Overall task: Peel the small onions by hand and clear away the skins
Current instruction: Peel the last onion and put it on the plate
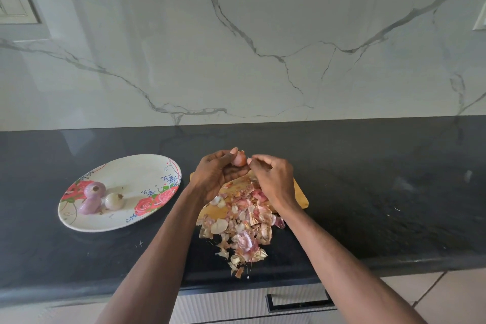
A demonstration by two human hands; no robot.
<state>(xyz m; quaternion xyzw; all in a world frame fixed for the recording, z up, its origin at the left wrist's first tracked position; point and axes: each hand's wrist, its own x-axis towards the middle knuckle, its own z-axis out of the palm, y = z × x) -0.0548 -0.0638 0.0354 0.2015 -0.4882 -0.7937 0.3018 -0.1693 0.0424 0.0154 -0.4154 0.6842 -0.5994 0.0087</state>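
The left hand (214,173) holds a small onion (239,159) up at its fingertips, fingers curled round the bulb so that only the pinkish upper part shows. The right hand (273,179) meets it from 3 o'clock, fingertips pinched at the onion's side; whether they grip a strip of skin is too small to make out. Both hands hover above a wooden cutting board (299,196), which they and the heap of skins (244,226) mostly hide, leaving just its right edge and a patch on its left. The skins spill from the board toward 6 o'clock onto the dark tabletop (368,192), almost to its front edge.

At 9 o'clock from the hands, well apart, lies a floral plate (136,166) with three peeled onions (98,200) clustered on its left part: two purple, one paler, touching or nearly so. Behind the tabletop rises a veined marble wall (263,21). A switch plate at 10 o'clock is cut off by the frame's edge. Below the tabletop, a drawer handle (299,302) shows between the forearms.
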